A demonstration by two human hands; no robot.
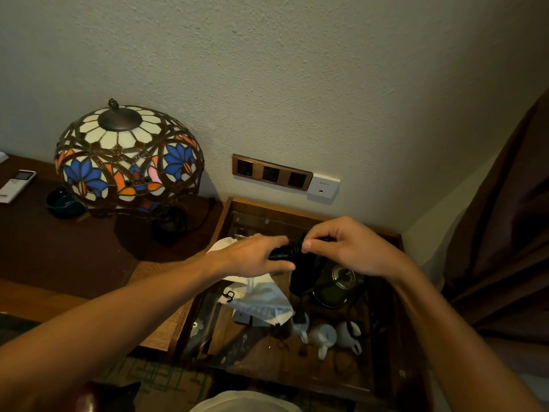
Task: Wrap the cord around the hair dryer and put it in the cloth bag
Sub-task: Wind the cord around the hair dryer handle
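A black hair dryer [304, 272] is held above a wooden tray table. My left hand [255, 257] grips its handle, where black cord is coiled in several turns. My right hand [347, 248] pinches the cord [298, 248] at the coil between thumb and forefinger. The dryer's barrel points down toward the tray. A white cloth bag [261, 295] with a black drawstring lies crumpled on the tray, below and partly behind my left hand.
The wooden tray [225, 215] also holds a dark kettle [335, 286] and white cups [326, 337]. A stained-glass lamp [127, 156] stands on the desk to the left with a remote control [16, 185]. Wall sockets [271, 173] sit behind. A brown curtain [505, 233] hangs at right.
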